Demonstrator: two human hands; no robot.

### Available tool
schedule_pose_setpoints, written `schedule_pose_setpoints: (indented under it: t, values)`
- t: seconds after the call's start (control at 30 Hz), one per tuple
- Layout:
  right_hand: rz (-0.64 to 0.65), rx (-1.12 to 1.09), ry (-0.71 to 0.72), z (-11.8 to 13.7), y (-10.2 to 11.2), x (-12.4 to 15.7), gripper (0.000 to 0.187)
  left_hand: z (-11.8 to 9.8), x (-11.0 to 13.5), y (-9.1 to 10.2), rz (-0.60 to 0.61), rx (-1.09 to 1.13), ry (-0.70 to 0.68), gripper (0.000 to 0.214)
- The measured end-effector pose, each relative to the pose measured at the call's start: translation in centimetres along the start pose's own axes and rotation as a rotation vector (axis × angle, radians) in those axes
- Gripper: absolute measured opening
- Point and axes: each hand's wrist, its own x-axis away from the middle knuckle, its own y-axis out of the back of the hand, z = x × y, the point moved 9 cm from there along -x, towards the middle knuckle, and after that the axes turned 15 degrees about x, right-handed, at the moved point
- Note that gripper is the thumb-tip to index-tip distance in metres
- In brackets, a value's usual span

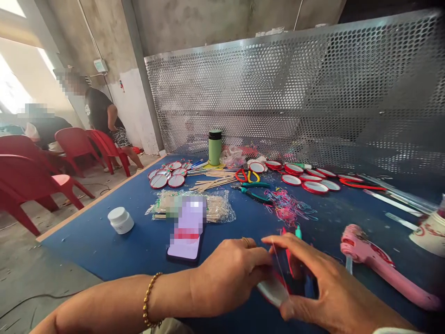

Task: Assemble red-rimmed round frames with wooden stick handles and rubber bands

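Blue cloth covers the tabletop (104, 241), and above its near edge both hands hold a red-rimmed disc (274, 290). The left hand (225, 273) has its fingers closed on the rim, and the right hand (323, 283) curls its fingers round it (a thin strand runs up between them). Coloured rubber bands (288, 208) lie just beyond, a pink tool (378, 264) to the right and a phone (187, 232) to the left.

The blue tabletop (104, 241) is backed by a perforated metal screen (295, 93) under a concrete wall (191, 23). Red chairs (21, 176) are set on the floor (28, 273), lit by a window (10, 88).
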Motion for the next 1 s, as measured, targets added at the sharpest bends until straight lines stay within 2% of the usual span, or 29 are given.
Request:
schedule_pose_setpoints:
  t: [0.1, 0.33, 0.43, 0.53, 0.63, 0.77, 0.87, 1.0]
  values:
    - [0.021, 0.099, 0.137, 1.3, -0.9, 0.2, 0.08, -0.2, 0.2, -0.4, 0.038, -0.115, -0.036, 0.018]
    - [-0.09, 0.202, 0.172, 1.5, 1.0, -0.2, 0.053, -0.2, -0.3, 0.5, 0.044, -0.135, -0.05, 0.024]
    - [-0.049, 0.241, 0.141, 1.8, 0.9, -0.2, 0.061, -0.1, -0.3, 0.5, 0.047, -0.088, -0.029, 0.017]
    - [0.029, 0.251, 0.106, 2.7, 0.2, -0.4, 0.073, 0.9, 0.1, 0.8, -0.031, 0.009, 0.091, 0.01]
    - [0.149, 0.153, 0.061, 3.6, -0.8, -0.8, 0.06, 1.4, 0.5, 0.8, -0.085, 0.042, 0.152, 0.018]
    - [0.189, 0.066, 0.026, 4.1, -1.1, -1.2, 0.047, 0.5, 0.4, 0.8, -0.089, -0.001, 0.047, 0.01]
    - [0.171, 0.056, 0.01, 3.9, -1.2, -1.3, 0.048, -0.2, 0.2, 1.0, -0.11, -0.014, -0.034, 0.01]
    - [0.133, 0.095, -0.001, 3.9, -1.4, -1.2, 0.048, -0.4, 0.0, 0.7, -0.074, -0.091, -0.074, 0.008]
